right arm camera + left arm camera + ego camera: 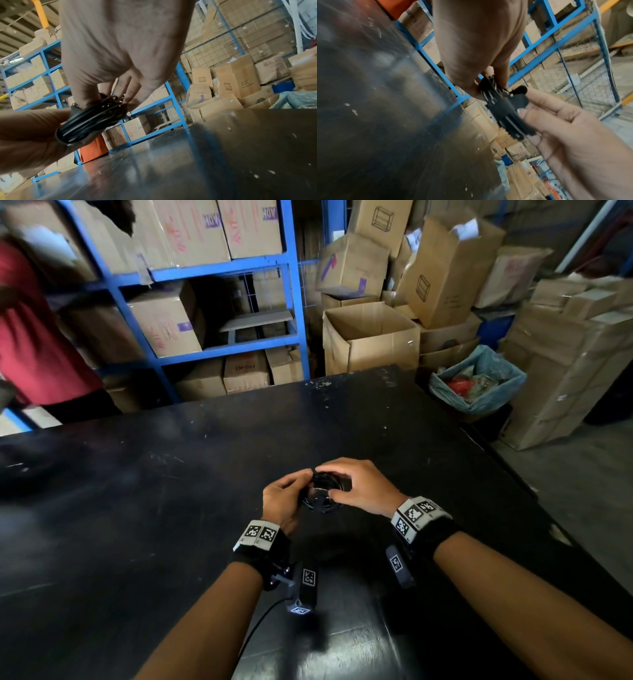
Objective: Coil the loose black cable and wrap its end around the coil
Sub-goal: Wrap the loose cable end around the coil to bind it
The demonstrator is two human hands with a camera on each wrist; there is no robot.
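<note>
The black cable [323, 491] is wound into a small tight coil, held just above the black table [171, 508] between both hands. My left hand [303, 482] pinches the coil's left side with curled fingers. Fingertips of my right hand [330, 482] curl over its top and right side. In the left wrist view a flat black band crosses the coil [503, 108] and a rounded cable end [520, 90] sticks out beside my left fingers [553, 108]; the right hand [489, 79] grips from above. In the right wrist view the coil [91, 121] sits between the left hand [56, 125] and the right fingers [126, 97].
A person in a red shirt [30, 337] stands at the table's far left corner. Blue shelving [212, 268] with cardboard boxes runs behind the table. An open box [370, 337] and a bin with a blue bag [479, 378] stand beyond the far right corner.
</note>
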